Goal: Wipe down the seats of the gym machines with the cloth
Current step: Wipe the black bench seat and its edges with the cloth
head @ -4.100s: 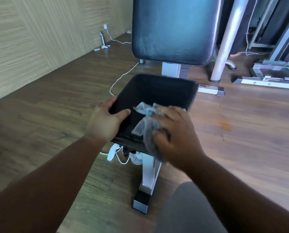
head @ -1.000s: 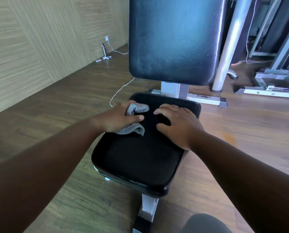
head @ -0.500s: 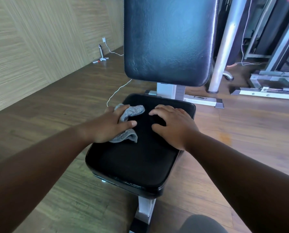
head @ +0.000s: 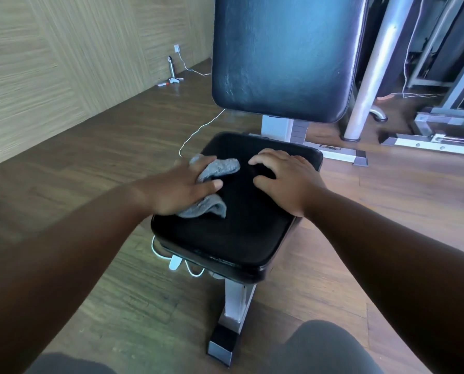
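The black padded seat [head: 225, 238] of a gym bench lies in front of me, with its upright black backrest [head: 284, 55] behind it. My left hand [head: 182, 187] holds a crumpled grey cloth [head: 220, 167] against the seat's left rear part; the thumb lies across the cloth and folds stick out above and below it. My right hand [head: 287, 179] rests flat on the seat's right rear part, holding nothing.
The bench's white post [head: 239, 295] runs down to a wooden floor. A white cable [head: 198, 130] trails from the wall past the seat's left side. Grey machine frames [head: 427, 130] and a pole [head: 371, 71] stand at the right. My knees are at the bottom edge.
Four seconds ago my right hand held the cloth and my left gripped the seat's edge; now the left has the cloth. Over the last second both hands have barely moved on the seat.
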Tool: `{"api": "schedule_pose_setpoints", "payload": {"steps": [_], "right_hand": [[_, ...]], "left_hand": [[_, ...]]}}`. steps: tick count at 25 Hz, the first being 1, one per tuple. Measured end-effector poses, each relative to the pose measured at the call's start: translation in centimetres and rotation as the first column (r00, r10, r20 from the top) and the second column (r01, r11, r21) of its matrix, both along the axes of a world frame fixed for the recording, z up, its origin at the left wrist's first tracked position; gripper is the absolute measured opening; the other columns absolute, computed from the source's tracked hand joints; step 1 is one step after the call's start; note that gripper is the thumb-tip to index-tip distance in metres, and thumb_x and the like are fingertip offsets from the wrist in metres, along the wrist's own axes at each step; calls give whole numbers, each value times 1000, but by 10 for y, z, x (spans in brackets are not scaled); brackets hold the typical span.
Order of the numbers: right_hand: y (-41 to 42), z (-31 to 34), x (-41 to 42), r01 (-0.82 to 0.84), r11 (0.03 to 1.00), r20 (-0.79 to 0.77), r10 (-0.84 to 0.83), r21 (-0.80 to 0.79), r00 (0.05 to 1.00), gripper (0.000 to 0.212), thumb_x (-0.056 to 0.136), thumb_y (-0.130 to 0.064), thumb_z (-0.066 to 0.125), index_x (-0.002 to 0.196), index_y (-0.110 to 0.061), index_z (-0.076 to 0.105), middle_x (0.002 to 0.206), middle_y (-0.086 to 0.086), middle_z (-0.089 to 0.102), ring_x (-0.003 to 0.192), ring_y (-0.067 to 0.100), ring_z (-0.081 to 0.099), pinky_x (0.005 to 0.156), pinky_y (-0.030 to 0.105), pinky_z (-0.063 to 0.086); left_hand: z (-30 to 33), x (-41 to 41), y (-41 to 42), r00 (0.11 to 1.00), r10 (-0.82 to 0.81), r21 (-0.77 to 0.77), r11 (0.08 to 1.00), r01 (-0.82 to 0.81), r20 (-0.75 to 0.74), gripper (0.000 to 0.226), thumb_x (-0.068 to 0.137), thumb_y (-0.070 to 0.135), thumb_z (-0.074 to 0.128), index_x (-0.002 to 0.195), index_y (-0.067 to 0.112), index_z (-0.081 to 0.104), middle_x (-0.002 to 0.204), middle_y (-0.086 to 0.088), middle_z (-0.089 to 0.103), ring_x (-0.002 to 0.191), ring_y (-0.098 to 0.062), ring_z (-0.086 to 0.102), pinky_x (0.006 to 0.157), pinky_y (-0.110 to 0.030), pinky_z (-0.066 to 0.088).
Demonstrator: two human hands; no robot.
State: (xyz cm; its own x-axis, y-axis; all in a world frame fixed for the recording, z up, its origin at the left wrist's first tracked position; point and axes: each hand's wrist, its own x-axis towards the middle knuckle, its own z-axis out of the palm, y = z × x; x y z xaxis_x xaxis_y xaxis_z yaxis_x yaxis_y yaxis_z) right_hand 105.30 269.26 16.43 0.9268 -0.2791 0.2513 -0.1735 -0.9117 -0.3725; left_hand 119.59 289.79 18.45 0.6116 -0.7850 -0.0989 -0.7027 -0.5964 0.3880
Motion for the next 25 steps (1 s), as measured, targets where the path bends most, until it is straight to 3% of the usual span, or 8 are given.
{"api": "schedule_pose_setpoints", "payload": {"steps": [3,6,12,17,21,25], "right_hand": [[0,0,-1,17,1000,15,-17,21,1000,39,93,-44,49,132,-40,53,145,-17,46,131,13,41,110,31,25],[0,-1,0,22,999,5,-22,34,1000,38,93,-45,48,130,-41,54,145,-18,46,133,13,41,111,32,25],[-1,2,-1,-8,998,-11,9,64,1000,39,96,-30,44,133,-38,54,146,-17,45,137,8,36,112,30,22],[-1,0,0,0,999,-10,0,48,1000,39,96,-30,47,133,-38,55,149,-17,44,137,8,36,111,28,20],[0,3,1,23,999,-31,-22,25,999,40,94,-32,49,133,-38,55,150,-13,45,136,12,39,113,31,22],[5,13,-2,55,998,-136,-52,20,989,55,86,-42,41,139,-37,51,156,-8,39,144,11,31,117,34,17]], "left_hand": [[-2,-51,49,996,-47,11,999,46,78,82,77,87,26,151,56,6,163,-2,7,152,-24,10,122,-43,17],[0,-63,31,978,-90,82,994,75,190,77,85,78,25,155,48,9,167,-2,0,153,-23,-6,122,-42,3],[4,-73,-17,957,-185,76,982,172,224,82,86,78,36,155,39,16,167,-5,6,154,-24,1,123,-45,6],[-1,-85,26,899,-262,-51,953,298,351,83,80,83,38,151,40,32,160,2,28,147,-14,22,115,-31,21],[-6,-83,32,854,-212,-230,907,353,475,60,84,74,48,125,33,65,124,4,60,113,-15,56,90,-30,45],[-11,-84,33,851,-187,-340,858,384,490,44,82,61,65,102,23,75,103,0,65,91,-20,60,76,-35,46]]}}
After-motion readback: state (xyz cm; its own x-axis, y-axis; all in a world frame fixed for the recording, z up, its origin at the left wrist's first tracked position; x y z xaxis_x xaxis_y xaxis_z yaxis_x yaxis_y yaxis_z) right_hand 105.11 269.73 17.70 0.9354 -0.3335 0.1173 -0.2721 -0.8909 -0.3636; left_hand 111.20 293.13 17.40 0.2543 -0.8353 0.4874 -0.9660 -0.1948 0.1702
